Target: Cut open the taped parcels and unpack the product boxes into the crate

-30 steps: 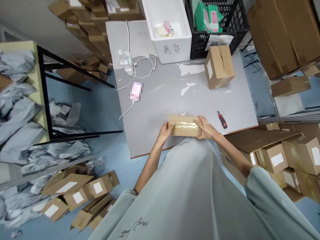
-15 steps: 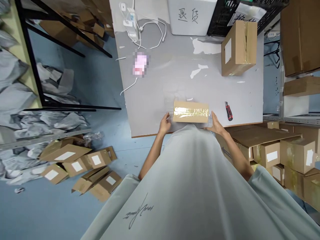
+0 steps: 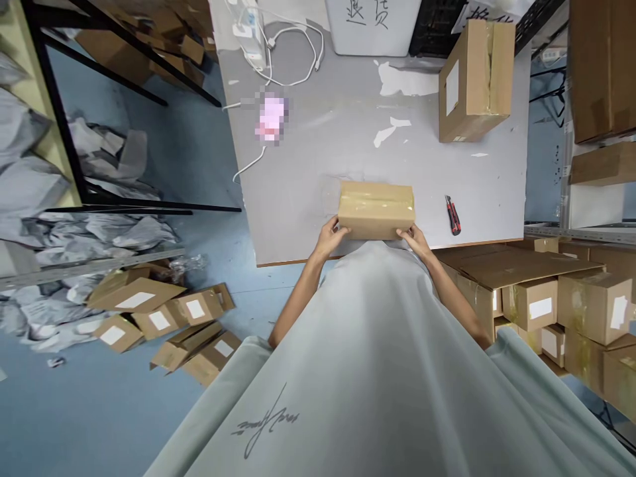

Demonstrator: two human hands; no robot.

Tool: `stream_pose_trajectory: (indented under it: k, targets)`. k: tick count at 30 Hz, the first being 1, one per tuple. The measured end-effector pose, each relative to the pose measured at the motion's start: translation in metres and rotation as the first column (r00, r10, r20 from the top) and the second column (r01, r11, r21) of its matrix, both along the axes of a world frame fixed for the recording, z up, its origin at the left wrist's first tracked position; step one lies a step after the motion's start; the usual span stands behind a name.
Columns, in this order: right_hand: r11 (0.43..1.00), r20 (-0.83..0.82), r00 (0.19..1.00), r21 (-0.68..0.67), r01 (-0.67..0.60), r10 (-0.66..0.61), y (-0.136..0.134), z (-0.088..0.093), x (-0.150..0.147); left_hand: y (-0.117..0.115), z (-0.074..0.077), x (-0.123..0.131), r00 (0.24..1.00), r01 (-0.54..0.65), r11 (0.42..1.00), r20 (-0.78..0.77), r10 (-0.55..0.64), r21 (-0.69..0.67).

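A small taped cardboard box [image 3: 376,211] is at the near edge of the grey table [image 3: 298,152], with shiny tape along its top. My left hand [image 3: 330,237] grips its left end, thumb on the near face. At the other end my right hand [image 3: 415,240] holds the box the same way, its thumb pressed on the near face. The fingers behind the ends are partly hidden. To the right of the box lies a red and black utility knife [image 3: 453,215] with its tip pointing away from me.
A taller taped carton [image 3: 474,83] stands at the back right, by a white bin [image 3: 370,26] and a black crate [image 3: 434,33]. Cables [image 3: 298,79] and a blurred pink object [image 3: 272,118] lie at the left. Cartons [image 3: 531,301] are stacked below the table's right side.
Both hands have closed in on the box ends, where before they were apart from it. The box now shows more of its near face, as if tilted or raised.
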State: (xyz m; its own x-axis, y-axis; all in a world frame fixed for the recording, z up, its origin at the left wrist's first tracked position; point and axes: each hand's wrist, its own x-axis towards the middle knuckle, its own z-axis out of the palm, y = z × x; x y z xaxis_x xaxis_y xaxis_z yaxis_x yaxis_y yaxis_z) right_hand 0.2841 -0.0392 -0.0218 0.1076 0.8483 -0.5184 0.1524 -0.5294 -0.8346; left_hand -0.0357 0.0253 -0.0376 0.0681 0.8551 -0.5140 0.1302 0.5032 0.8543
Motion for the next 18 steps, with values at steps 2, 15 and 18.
stream_pose_trajectory:
  k: [2,15,18]
  targets:
    - [0.998,-0.015,1.0,0.056,-0.007,0.007,0.009,0.008,0.003,0.004,0.006,0.0,1.0,0.016,1.0,0.003,-0.016,0.01]
    - [0.995,-0.008,1.0,-0.101,0.021,-0.022,0.011,-0.01,0.018,-0.004,-0.014,0.002,0.993,-0.118,0.981,0.0,0.119,-0.153]
    - [0.987,0.005,0.999,-0.152,0.042,-0.042,0.001,-0.009,0.017,-0.013,-0.016,0.0,0.989,-0.147,0.961,-0.019,0.147,-0.234]
